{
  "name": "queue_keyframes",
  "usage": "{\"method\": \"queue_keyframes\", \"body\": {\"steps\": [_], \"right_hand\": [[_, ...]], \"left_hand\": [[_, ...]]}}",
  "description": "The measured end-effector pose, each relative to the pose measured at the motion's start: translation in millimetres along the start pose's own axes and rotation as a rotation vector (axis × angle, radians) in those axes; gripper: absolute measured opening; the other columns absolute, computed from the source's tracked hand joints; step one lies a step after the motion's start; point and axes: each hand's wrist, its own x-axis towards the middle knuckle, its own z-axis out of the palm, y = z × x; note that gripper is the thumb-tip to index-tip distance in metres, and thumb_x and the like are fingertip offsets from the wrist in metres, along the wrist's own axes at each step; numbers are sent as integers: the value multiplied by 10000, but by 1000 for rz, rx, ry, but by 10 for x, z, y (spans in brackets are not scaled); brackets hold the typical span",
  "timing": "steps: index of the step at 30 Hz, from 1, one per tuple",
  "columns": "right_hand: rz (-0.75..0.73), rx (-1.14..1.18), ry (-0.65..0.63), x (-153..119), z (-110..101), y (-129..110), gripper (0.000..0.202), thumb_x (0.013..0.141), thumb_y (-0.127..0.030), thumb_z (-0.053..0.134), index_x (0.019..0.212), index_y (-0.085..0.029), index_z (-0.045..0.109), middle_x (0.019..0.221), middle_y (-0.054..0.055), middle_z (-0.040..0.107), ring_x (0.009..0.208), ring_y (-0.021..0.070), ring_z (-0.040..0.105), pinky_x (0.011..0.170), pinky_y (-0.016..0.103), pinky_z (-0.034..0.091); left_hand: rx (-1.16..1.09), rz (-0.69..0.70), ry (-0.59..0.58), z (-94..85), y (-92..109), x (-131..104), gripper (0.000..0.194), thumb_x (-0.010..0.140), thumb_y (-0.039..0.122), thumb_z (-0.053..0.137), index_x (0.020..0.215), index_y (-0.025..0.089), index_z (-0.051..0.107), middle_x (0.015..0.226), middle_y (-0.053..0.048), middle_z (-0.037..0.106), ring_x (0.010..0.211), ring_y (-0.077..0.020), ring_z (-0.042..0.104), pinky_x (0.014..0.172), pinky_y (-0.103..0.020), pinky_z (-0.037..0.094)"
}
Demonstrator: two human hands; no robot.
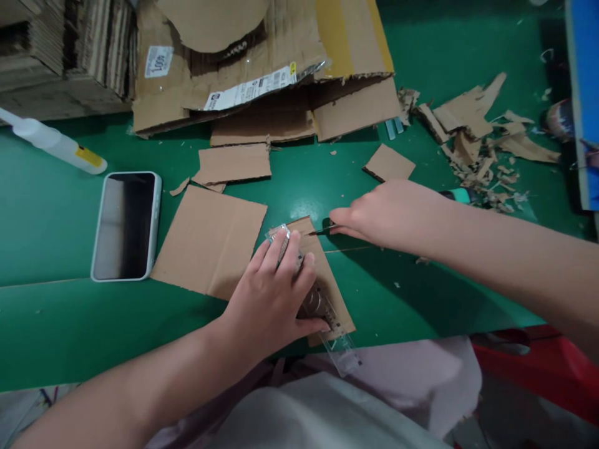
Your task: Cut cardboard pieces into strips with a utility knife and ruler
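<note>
My left hand (269, 293) presses a clear plastic ruler (344, 355) down, its fingers bent over the upper end and the thumb lower along it. Beneath the ruler lies a narrow cardboard piece (333, 284), slanting toward the table's front edge. My right hand (369, 215) is closed on a craft knife, whose thin blade (322, 230) meets the cardboard near its top end. Most of the knife's handle is hidden in the hand. A larger cardboard square (210, 240) lies to the left, partly under my left hand.
A phone (125, 226) and a white bottle with a yellow band (60, 146) lie at left. Flattened cardboard boxes (262, 81) and a cardboard stack (70, 56) fill the back. Cardboard scraps (477, 143) are heaped at right. A teal-and-black object (461, 195) shows behind my right forearm.
</note>
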Motion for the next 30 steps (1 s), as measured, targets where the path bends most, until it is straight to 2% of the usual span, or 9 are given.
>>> {"method": "queue_keyframes", "body": {"steps": [9, 14, 16, 21, 30], "right_hand": [[31, -33, -40, -93, 83, 66, 299, 919, -389, 387, 883, -199, 616, 638, 54, 635, 508, 143, 506, 483, 259, 155], [47, -18, 111, -162, 148, 79, 245, 903, -314, 404, 870, -195, 615, 679, 53, 626, 525, 140, 510, 477, 273, 134], [23, 8, 129, -167, 141, 39, 206, 887, -255, 414, 888, -199, 612, 699, 51, 630, 558, 147, 532, 486, 273, 139], [-54, -14, 71, -147, 52, -92, 172, 860, -187, 432, 895, -200, 600, 648, 35, 624, 525, 147, 527, 501, 273, 148], [-45, 6, 95, -80, 17, -117, 254, 899, -222, 370, 858, -168, 615, 649, 80, 649, 534, 165, 547, 486, 272, 163]], "left_hand": [[-5, 4, -31, -2, -20, -1, 891, 635, 718, 596, 1249, 87, 460, 1373, -265, 412, 1296, -433, 356, 1024, -552, 368], [-39, -12, -80, -6, -42, 6, 1027, 633, 712, 605, 1374, 57, 329, 1404, -224, 395, 1329, -413, 310, 1067, -535, 327], [-50, 7, -88, -1, -54, 16, 1054, 611, 719, 619, 1373, 50, 333, 1409, -222, 390, 1330, -419, 304, 1072, -534, 323], [-62, 29, -78, 10, -71, 35, 1056, 606, 723, 620, 1366, 45, 340, 1409, -229, 387, 1328, -424, 304, 1068, -542, 321], [-56, 31, -64, 15, -73, 27, 1045, 611, 727, 613, 1360, 45, 352, 1406, -234, 390, 1328, -421, 306, 1071, -539, 316]]}}
